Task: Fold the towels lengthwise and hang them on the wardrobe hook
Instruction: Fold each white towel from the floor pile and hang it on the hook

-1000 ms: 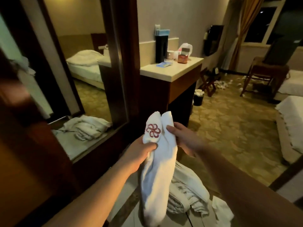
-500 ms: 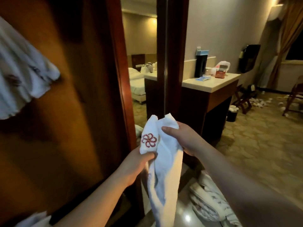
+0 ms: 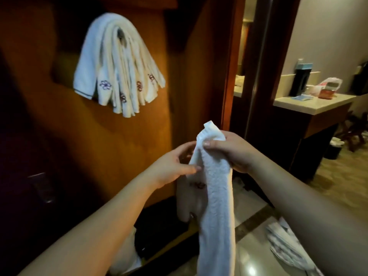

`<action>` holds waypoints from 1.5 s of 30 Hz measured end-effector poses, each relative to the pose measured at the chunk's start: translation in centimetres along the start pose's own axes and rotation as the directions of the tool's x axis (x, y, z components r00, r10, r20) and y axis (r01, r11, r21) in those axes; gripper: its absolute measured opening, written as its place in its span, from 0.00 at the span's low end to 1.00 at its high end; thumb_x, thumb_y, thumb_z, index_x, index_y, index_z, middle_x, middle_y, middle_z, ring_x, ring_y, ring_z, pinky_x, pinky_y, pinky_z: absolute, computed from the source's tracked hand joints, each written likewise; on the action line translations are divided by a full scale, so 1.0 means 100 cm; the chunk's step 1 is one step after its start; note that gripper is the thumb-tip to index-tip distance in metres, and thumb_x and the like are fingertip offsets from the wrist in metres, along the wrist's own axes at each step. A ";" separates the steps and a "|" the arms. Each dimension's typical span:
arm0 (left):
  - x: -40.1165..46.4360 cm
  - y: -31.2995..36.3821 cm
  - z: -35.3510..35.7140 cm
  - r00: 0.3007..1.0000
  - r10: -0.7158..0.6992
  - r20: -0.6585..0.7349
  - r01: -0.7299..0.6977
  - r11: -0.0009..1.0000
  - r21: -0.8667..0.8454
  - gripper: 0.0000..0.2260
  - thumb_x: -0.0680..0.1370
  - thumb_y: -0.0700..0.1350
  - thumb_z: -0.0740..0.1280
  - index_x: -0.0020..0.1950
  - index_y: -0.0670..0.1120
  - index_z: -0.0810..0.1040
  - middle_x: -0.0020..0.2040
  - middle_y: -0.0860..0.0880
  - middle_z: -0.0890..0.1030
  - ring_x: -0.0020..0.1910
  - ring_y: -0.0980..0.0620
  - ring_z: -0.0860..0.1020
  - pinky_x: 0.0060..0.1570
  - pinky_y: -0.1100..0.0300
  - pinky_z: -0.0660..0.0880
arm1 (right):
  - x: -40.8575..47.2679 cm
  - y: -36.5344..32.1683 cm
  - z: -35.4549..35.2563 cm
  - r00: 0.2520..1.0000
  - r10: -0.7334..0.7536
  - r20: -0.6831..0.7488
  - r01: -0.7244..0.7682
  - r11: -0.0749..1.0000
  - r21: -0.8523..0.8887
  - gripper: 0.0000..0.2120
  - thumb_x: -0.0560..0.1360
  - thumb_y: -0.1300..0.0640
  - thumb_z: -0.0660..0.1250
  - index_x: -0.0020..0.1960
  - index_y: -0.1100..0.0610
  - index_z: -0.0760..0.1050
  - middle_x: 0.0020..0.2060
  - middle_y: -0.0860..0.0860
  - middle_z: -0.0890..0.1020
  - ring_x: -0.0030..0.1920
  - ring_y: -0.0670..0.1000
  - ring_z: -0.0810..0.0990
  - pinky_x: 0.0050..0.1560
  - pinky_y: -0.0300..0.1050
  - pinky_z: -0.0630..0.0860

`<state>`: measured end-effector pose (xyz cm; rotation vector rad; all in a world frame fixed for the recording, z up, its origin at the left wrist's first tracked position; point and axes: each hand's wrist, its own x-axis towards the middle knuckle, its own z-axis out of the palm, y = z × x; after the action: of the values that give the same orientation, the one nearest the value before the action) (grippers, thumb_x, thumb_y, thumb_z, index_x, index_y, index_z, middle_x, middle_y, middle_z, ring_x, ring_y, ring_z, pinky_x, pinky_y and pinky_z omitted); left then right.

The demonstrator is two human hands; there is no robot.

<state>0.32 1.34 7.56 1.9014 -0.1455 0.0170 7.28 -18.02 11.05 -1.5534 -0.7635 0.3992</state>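
Observation:
A long white towel, folded into a narrow strip, hangs down in front of me. My right hand grips it near its top end, thumb across the front. My left hand touches the towel's left edge with fingers loosely extended, where a red flower emblem shows faintly. Up on the brown wardrobe panel, a bunch of several white folded towels with flower emblems hangs over a hook; the hook itself is hidden under them.
A pile of white towels lies on the shiny floor at the lower right. A counter with a black kettle, boxes and a bag stands at the right. A mirrored door frame rises beside the wardrobe.
My view swung left and up, bringing the hung towels into sight. My right hand now grips the towel's top alone; my left hand has loosened and slid to the towel's edge.

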 end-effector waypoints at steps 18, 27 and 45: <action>-0.151 -0.041 -0.118 0.839 -0.538 0.086 0.500 0.823 0.271 0.18 0.65 0.47 0.80 0.53 0.45 0.86 0.54 0.45 0.86 0.55 0.46 0.84 0.57 0.55 0.80 | 0.019 -0.018 0.042 0.989 -0.086 -0.117 0.108 0.974 0.199 0.15 0.72 0.52 0.73 0.55 0.59 0.79 0.45 0.54 0.87 0.46 0.54 0.87 0.45 0.47 0.82; -0.176 -0.028 -0.141 0.789 -0.611 -0.054 0.586 0.725 0.361 0.15 0.73 0.40 0.76 0.59 0.41 0.82 0.52 0.44 0.86 0.53 0.43 0.84 0.48 0.54 0.82 | 0.031 0.009 0.024 0.961 0.030 -0.274 0.043 0.965 0.258 0.17 0.76 0.53 0.73 0.63 0.58 0.78 0.54 0.58 0.86 0.54 0.58 0.86 0.54 0.54 0.82; -0.167 -0.076 -0.141 0.635 -0.249 -0.731 -0.095 0.914 -0.394 0.11 0.82 0.43 0.65 0.63 0.42 0.80 0.54 0.43 0.85 0.51 0.45 0.83 0.53 0.48 0.77 | 0.018 0.067 -0.004 0.862 0.127 -0.492 -0.107 0.992 0.068 0.13 0.78 0.51 0.72 0.60 0.54 0.78 0.48 0.56 0.86 0.44 0.55 0.88 0.42 0.51 0.84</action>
<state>-14.61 18.60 3.64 1.3339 0.5012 0.6991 10.34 -16.96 4.95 -1.5782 -0.2582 0.0872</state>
